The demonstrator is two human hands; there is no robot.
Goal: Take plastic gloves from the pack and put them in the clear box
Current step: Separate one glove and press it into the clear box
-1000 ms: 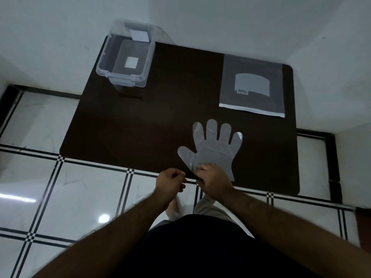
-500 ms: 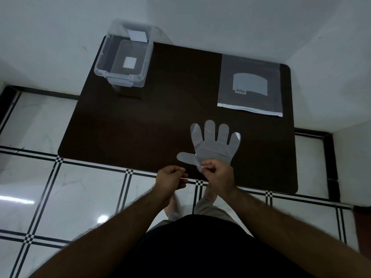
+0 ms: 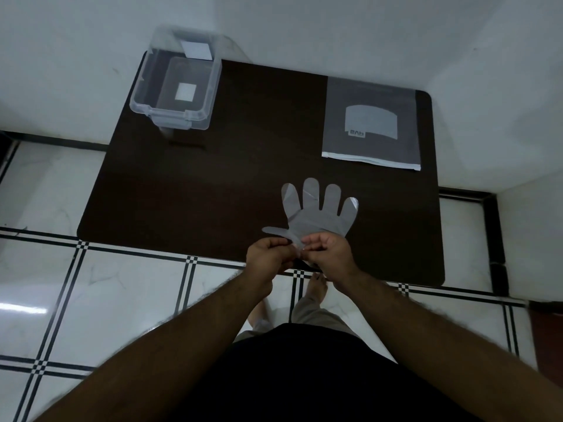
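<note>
Left hand (image 3: 268, 257) and right hand (image 3: 330, 254) both pinch the plastic glove (image 3: 316, 213) cuff, fingers closed, near table (image 3: 213, 184) edge. Clear box (image 3: 175, 86) far-left; glove pack (image 3: 371, 123) far-right.

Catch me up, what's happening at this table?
A person is pinching the cuff of a plastic glove with both the left hand and the right hand at the table's near edge. The pack lies far right. The clear box at far left holds no gloves yet.
</note>
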